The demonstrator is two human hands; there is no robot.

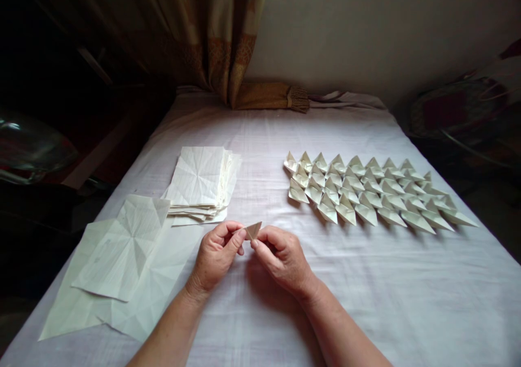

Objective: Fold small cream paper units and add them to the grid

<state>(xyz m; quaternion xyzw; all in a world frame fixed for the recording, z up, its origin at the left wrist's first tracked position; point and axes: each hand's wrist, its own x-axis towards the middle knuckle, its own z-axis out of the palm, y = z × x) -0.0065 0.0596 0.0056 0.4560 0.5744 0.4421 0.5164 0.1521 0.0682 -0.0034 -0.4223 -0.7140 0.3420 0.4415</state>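
A small folded piece of paper, triangular in outline, is held up between my two hands, just above the cloth. My left hand pinches its left side between thumb and fingers. On its lower right, my right hand grips it with thumb and forefinger. The fingers hide part of the paper. Off to the right, several folded paper boats stand in close rows. Left of my hands lies a stack of creased paper sheets.
Loose creased sheets overlap at the table's left front. A pale cloth covers the table. Behind its far edge hangs a gold-brown curtain beside a plain wall. Dim furniture stands at both sides.
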